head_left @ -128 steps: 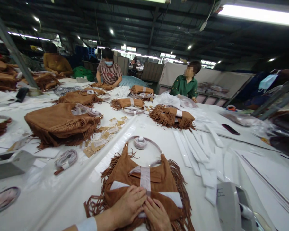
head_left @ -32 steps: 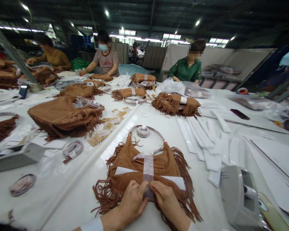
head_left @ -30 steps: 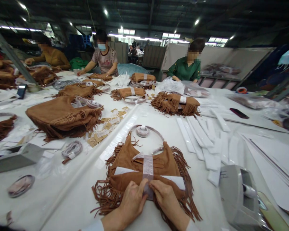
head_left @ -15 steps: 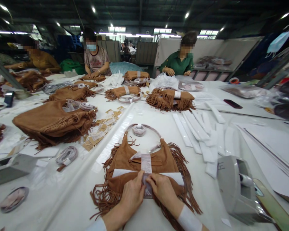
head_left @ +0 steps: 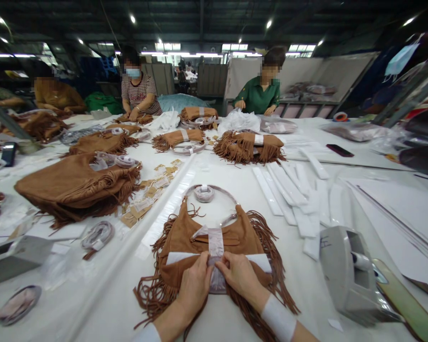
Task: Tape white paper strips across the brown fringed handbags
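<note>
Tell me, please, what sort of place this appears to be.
Probably a bag workshop: several brown fringed bags lie on a wide table beside scattered tags, and people work along its far side.

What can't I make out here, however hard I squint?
All in the head view:
Strip: partly covered by the fingertips of the left hand and right hand; pinched or just pressed, I can't tell.
Bag: its underside is hidden, facing the table.
Grey box: cut off by the left edge.
Tags: any print is too small to read.
</note>
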The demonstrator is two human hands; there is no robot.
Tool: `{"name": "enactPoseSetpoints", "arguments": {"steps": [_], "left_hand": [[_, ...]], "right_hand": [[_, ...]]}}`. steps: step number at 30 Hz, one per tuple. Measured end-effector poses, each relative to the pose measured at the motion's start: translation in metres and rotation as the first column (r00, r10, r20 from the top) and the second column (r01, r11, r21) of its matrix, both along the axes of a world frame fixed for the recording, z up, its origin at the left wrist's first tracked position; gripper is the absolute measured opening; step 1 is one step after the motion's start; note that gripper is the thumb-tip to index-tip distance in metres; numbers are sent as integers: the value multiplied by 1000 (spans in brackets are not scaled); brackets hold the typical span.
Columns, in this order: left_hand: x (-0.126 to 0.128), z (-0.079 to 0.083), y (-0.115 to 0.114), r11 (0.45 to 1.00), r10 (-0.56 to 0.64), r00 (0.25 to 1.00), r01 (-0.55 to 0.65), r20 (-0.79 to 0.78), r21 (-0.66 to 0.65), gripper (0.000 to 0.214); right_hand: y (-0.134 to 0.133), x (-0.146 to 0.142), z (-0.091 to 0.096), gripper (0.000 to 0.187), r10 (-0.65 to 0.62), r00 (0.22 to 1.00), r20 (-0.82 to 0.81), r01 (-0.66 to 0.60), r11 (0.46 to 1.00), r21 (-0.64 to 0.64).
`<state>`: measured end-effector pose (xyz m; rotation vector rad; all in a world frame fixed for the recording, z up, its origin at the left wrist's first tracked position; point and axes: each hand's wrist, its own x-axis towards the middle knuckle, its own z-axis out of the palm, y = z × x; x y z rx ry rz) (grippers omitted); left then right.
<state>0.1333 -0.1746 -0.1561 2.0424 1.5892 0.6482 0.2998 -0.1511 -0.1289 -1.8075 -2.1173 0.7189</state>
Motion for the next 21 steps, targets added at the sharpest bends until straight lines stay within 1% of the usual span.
{"name": "enactPoseSetpoints", "arguments": {"steps": [3, 5, 7, 9, 11, 12, 13, 15, 17, 19, 21], "left_hand": [[-1, 0, -4, 996, -17, 1000, 18, -19, 91, 18], [-1, 0, -12, 978, -60, 994, 77, -95, 193, 21], [0, 0, -23, 933, -129, 974, 183, -188, 309, 24], [2, -1, -33, 864, -220, 944, 306, -247, 400, 26], [4, -3, -40, 812, -299, 913, 396, -278, 429, 28], [4, -4, -43, 802, -324, 900, 425, -291, 421, 32], [5, -7, -46, 803, -337, 890, 442, -308, 400, 41], [6, -13, -50, 822, -346, 875, 457, -339, 339, 67], [7, -21, -54, 853, -334, 873, 441, -356, 281, 86], [8, -29, -59, 888, -292, 883, 393, -368, 239, 93], [9, -33, -61, 907, -266, 888, 363, -374, 216, 94]], "right_hand": [[1, 0, 2, 21, 5, 1000, 9, -5, 1000, 11], [1, 0, 2, 20, 9, 1000, 10, -9, 1000, 16], [0, 0, 2, 19, 8, 1000, 10, -8, 1000, 18], [0, 0, 0, 19, 7, 1000, 10, -7, 1000, 20], [0, 0, -2, 20, 8, 1000, 3, -8, 1000, 20], [0, 0, -2, 20, 9, 1000, -1, -9, 1000, 20], [1, 1, -3, 20, 10, 1000, -6, -10, 1000, 20], [1, 1, -2, 21, 9, 1000, -18, -8, 1000, 25], [0, 1, -2, 22, 5, 999, -34, -4, 1000, 30], [0, 2, -3, 23, 2, 999, -55, 0, 999, 32], [0, 2, -5, 24, -4, 997, -76, 6, 999, 32]]}}
